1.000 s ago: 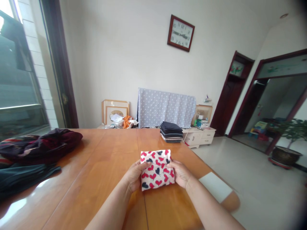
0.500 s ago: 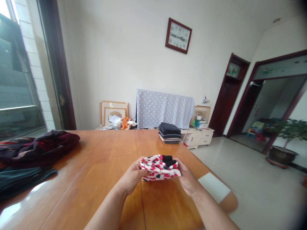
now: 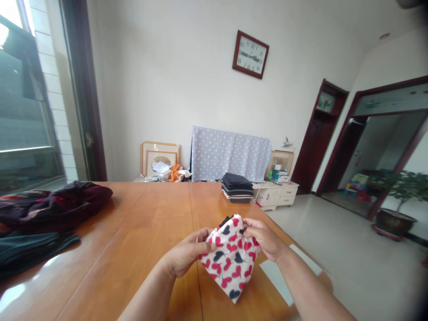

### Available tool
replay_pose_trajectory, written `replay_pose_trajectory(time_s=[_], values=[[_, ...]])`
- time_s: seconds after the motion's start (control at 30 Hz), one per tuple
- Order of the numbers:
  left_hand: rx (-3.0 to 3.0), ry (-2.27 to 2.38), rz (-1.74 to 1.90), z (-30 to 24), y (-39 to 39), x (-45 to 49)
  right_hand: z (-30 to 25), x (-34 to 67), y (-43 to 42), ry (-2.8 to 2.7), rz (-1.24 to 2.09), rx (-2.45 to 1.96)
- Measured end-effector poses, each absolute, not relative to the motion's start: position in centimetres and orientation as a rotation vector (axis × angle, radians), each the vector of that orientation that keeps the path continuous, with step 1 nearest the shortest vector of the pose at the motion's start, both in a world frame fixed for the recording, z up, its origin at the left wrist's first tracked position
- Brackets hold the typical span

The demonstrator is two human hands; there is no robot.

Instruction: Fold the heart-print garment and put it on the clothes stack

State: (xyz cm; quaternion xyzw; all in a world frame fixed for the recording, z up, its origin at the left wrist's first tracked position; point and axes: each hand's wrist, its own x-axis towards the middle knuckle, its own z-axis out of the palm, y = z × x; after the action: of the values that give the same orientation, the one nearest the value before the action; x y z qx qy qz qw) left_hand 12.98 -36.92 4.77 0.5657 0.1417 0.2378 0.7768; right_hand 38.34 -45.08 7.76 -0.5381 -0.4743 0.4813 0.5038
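Observation:
A folded white cloth with red and dark hearts (image 3: 231,261) hangs in the air above the wooden table (image 3: 140,232), one corner pointing down. My left hand (image 3: 185,255) is closed on its left edge. My right hand (image 3: 263,238) pinches its upper right edge, near a bit of black fabric that shows at the top. Both hands hold it just above the table's near right part.
A stack of folded dark clothes (image 3: 237,187) sits at the table's far right. A heap of dark red and dark unfolded garments (image 3: 43,218) lies at the left. A white sheet (image 3: 284,276) lies by the right edge. Beyond are a low cabinet (image 3: 276,196) and open floor.
The heart cloth lay flat on the table under both hands; it was gathered up and now hangs lifted between my hands, unfolding downward.

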Motion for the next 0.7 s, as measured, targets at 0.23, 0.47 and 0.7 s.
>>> replay_pose_trajectory(time_s=[0.23,0.47,0.7], values=[[1.138,0.203,0.45,4.9,-38.0,13.7,9.8,37.1,-44.3,-1.363,1.306,-1.389],[0.957,0.351,0.509,3.9,-37.5,14.2,9.8,35.0,-42.0,-1.468,1.233,-1.452],[0.796,0.507,0.691,2.7,-35.7,14.6,5.3,35.8,-41.1,-0.978,0.85,-1.361]])
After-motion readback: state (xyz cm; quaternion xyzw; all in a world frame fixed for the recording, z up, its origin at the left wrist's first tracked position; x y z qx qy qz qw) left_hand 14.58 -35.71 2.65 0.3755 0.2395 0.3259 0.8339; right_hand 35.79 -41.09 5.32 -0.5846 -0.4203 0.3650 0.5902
